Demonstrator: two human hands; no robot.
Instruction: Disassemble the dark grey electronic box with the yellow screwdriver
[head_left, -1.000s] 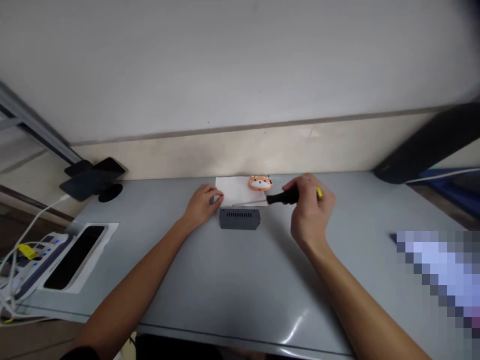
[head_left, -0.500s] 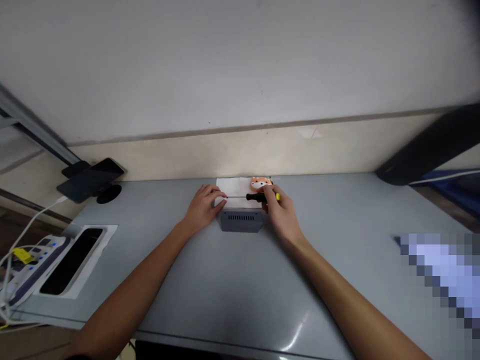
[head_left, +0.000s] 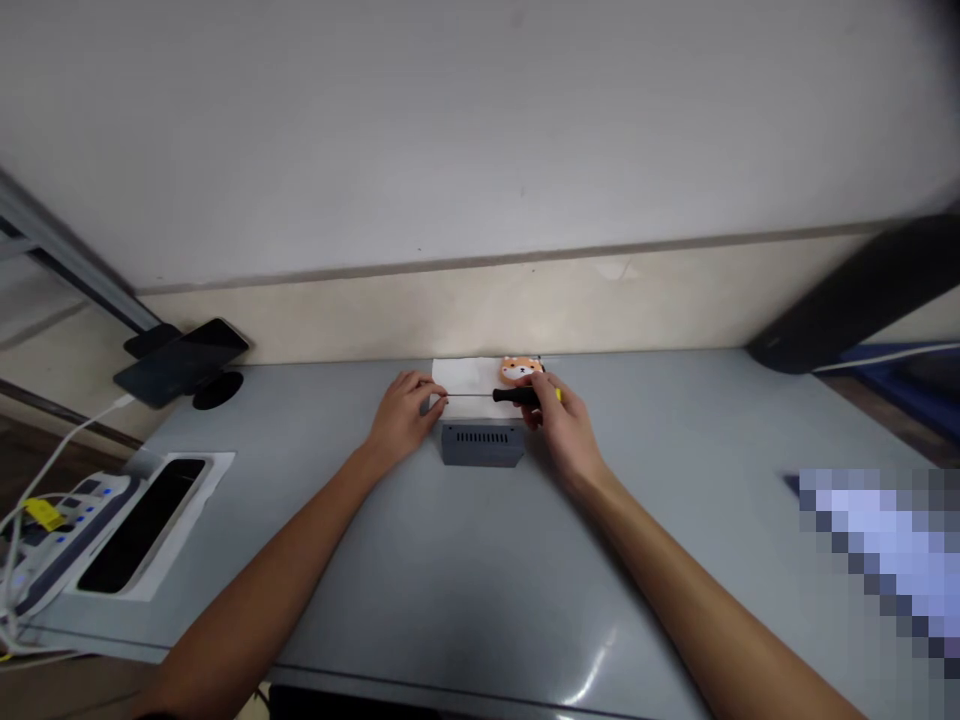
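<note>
A screwdriver (head_left: 514, 396) with a black and yellow handle lies level in my right hand (head_left: 559, 415), its thin shaft pointing left. My left hand (head_left: 409, 410) has its thumb and forefinger close together at the shaft's tip; anything tiny between them is too small to make out. Beneath the shaft is a white sheet of paper (head_left: 469, 374). An orange and white animal-face item (head_left: 519, 370) sits at the paper's right end, just beyond my right fingers. Between my hands, nearer to me, a dark grey box with slots (head_left: 482, 446) stands on the grey table (head_left: 450, 560).
At the left, a phone (head_left: 142, 525) lies on white paper beside a power strip (head_left: 79, 540) with cables. Another phone (head_left: 184, 360) rests on a stand. A black cylinder (head_left: 847, 300) leans at the back right. A blurred, pixelated object (head_left: 892, 540) is at the right.
The screwdriver's handle has turned a little in my right hand, with less yellow showing. My left fingertips have shifted slightly left at the tip.
</note>
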